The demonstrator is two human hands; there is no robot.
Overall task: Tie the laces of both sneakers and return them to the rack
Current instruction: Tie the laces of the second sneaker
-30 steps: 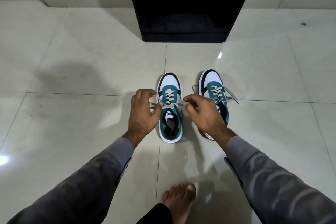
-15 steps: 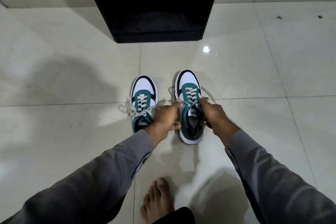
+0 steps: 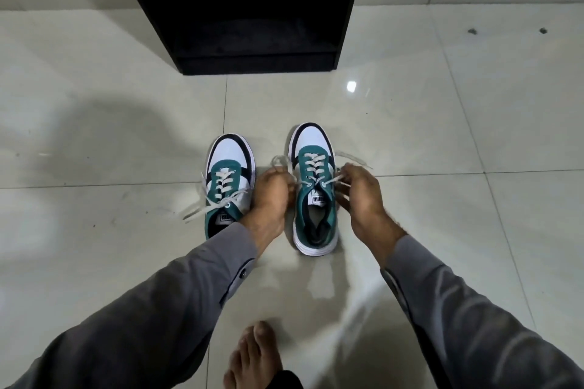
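Observation:
Two teal, white and black sneakers stand side by side on the tiled floor, toes pointing away from me. The left sneaker [image 3: 228, 180] has a bow of white lace spreading to its left. The right sneaker [image 3: 314, 186] sits between my hands, its laces loose. My left hand [image 3: 271, 196] pinches the lace end on the shoe's left side. My right hand [image 3: 360, 196] pinches the lace end on its right side. The black shoe rack [image 3: 249, 9] stands open beyond the shoes.
A bare foot [image 3: 252, 357] rests on the floor near the bottom edge. Glossy pale tiles [image 3: 442, 136] surround the shoes on all sides. The wall base with a dark stripe runs behind the rack.
Both hands left the left sneaker's laces and shifted to the right sneaker, taking hold of its loose lace ends. The view swung so the shoes sit more centrally.

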